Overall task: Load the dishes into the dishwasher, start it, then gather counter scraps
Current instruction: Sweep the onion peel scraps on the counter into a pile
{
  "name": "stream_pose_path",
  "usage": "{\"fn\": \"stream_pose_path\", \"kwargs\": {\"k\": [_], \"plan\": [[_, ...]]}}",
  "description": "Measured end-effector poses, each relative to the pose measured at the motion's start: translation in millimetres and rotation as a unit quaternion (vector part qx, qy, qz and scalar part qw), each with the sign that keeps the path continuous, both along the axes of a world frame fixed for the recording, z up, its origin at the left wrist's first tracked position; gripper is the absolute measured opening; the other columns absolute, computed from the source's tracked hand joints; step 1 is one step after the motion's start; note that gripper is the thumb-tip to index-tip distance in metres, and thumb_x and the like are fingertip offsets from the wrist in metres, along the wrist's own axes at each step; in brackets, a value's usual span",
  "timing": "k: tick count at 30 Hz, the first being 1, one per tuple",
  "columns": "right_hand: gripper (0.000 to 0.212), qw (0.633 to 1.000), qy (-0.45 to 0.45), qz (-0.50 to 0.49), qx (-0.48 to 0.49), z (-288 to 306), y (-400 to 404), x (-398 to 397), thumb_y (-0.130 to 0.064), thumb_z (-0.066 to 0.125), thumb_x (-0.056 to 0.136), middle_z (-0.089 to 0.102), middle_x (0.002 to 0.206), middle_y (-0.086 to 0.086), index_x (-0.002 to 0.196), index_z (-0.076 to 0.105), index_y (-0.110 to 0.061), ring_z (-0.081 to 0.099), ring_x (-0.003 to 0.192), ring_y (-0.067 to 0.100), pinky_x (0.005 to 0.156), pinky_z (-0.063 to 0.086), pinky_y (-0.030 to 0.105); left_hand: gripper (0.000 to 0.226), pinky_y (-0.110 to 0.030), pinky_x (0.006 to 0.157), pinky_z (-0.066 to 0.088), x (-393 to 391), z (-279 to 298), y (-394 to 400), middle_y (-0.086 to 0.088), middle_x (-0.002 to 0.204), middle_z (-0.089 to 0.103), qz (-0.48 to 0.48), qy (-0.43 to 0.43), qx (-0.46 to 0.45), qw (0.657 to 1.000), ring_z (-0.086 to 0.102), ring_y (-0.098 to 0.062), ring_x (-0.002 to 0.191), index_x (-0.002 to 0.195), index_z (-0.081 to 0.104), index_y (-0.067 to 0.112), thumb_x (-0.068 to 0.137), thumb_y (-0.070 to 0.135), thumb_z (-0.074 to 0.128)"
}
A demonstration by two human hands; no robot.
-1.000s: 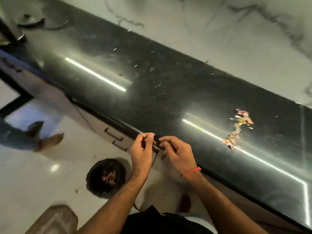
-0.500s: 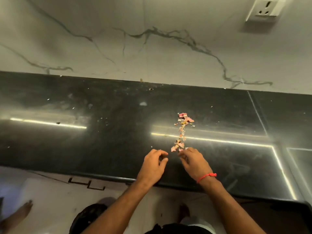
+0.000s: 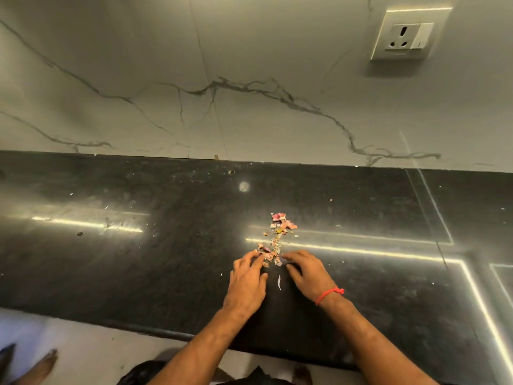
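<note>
Scraps point(image 3: 277, 240): a thin trail of pink, tan and yellowish bits lying on the black countertop point(image 3: 166, 262), running from mid-depth of the counter toward the front edge, across a bright strip of reflected light. Largest pink pieces sit at the far end of the trail; the near end reaches the fingertips of both hands.

Left hand point(image 3: 247, 282): palm down on the countertop, fingers relaxed and slightly bent, tips touching the near-left end of the scraps. Holds nothing that can be seen.

Right hand point(image 3: 306, 273): palm down, fingers extended and close together, tips at the near-right end of the scraps. No pinch visible. A red thread band point(image 3: 329, 294) circles the right wrist.

Hands lie just beside each other with a small gap; a thin white sliver point(image 3: 279, 282) lies on the counter in that gap.

Behind the counter: pale marble-veined wall point(image 3: 249, 79) with a white socket plate point(image 3: 408, 34) at upper right. Small specks scattered over the counter surface. A bare foot point(image 3: 41, 366) shows on the light floor at lower left.
</note>
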State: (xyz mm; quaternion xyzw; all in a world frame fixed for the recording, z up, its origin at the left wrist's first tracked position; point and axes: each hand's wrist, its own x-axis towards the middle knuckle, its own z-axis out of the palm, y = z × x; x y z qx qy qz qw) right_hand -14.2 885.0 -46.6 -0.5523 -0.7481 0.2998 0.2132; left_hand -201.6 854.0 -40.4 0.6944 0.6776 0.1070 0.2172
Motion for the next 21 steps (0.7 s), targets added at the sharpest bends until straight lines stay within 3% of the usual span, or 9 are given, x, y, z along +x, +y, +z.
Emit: {"fn": "stream_pose_path", "kwargs": {"k": [2,5,7,10,13,15,19,21], "plan": [[0.031,1.0,-0.022,0.004,-0.015,-7,5,2,-0.018,0.058,0.094,0.059,0.115,-0.001,0.125,0.065,-0.019,0.05,0.112,0.014,0.1,0.034,0.018,0.058,-0.033,0.115,0.033,-1,-3,3,0.004,0.148,0.032,0.025,0.019,-0.01,0.999,0.034,-0.017,0.132,0.153,0.034,0.024,0.1,0.033,0.055],[0.03,0.999,-0.009,0.007,-0.038,-8,18,-4,-0.019,0.062,0.092,0.062,0.114,-0.002,0.121,0.067,-0.019,0.055,0.108,0.013,0.099,0.039,0.02,0.051,-0.032,0.114,0.034,-2,-11,21,0.004,0.145,0.035,-0.025,-0.001,-0.022,0.999,0.037,-0.016,0.131,0.15,0.04,0.024,0.1,0.027,0.054],[0.028,0.997,0.045,-0.047,-0.046,0,33,-6,-0.015,0.064,0.091,0.066,0.112,0.001,0.118,0.069,-0.016,0.062,0.102,0.014,0.095,0.046,0.021,0.045,-0.033,0.116,0.034,-1,-9,39,0.006,0.144,0.043,-0.051,-0.064,-0.013,0.997,0.042,-0.014,0.132,0.145,0.048,0.022,0.101,0.02,0.052],[0.028,0.989,0.066,-0.133,-0.02,11,63,-4,-0.011,0.064,0.091,0.065,0.111,0.003,0.118,0.069,-0.015,0.061,0.095,0.013,0.095,0.049,0.032,0.033,-0.036,0.109,0.042,-5,0,70,0.004,0.132,0.053,0.01,-0.109,0.065,0.992,0.051,-0.015,0.121,0.129,0.062,0.019,0.099,0.013,0.051],[0.037,0.986,0.03,-0.16,-0.034,11,96,-1,-0.017,0.063,0.093,0.057,0.125,0.009,0.129,0.061,-0.011,0.057,0.112,0.022,0.105,0.043,0.034,0.036,-0.037,0.107,0.038,-13,7,101,0.003,0.141,0.042,0.064,-0.06,0.042,0.995,0.042,-0.02,0.124,0.138,0.054,0.021,0.102,0.022,0.048],[0.045,0.987,-0.024,-0.15,-0.053,8,114,-5,-0.016,0.056,0.095,0.047,0.139,0.012,0.139,0.051,-0.01,0.045,0.129,0.028,0.113,0.031,0.033,0.042,-0.039,0.11,0.035,-15,6,120,0.002,0.148,0.037,0.055,-0.068,-0.009,0.996,0.038,-0.023,0.129,0.145,0.047,0.021,0.103,0.026,0.047],[0.049,0.992,-0.086,-0.084,-0.045,3,128,-23,-0.014,0.045,0.099,0.032,0.155,0.011,0.148,0.038,-0.008,0.026,0.144,0.026,0.119,0.016,0.032,0.052,-0.043,0.115,0.025,-2,5,148,0.008,0.162,0.023,-0.033,-0.053,-0.049,0.997,0.028,-0.025,0.139,0.155,0.031,0.023,0.104,0.025,0.041],[0.047,0.993,-0.102,-0.041,-0.049,-2,124,-28,-0.012,0.042,0.101,0.031,0.157,0.01,0.148,0.038,-0.007,0.02,0.147,0.028,0.122,0.013,0.035,0.054,-0.043,0.114,0.024,5,2,153,0.01,0.162,0.025,-0.09,-0.043,-0.047,0.994,0.029,-0.024,0.136,0.156,0.029,0.025,0.103,0.021,0.04]]}}
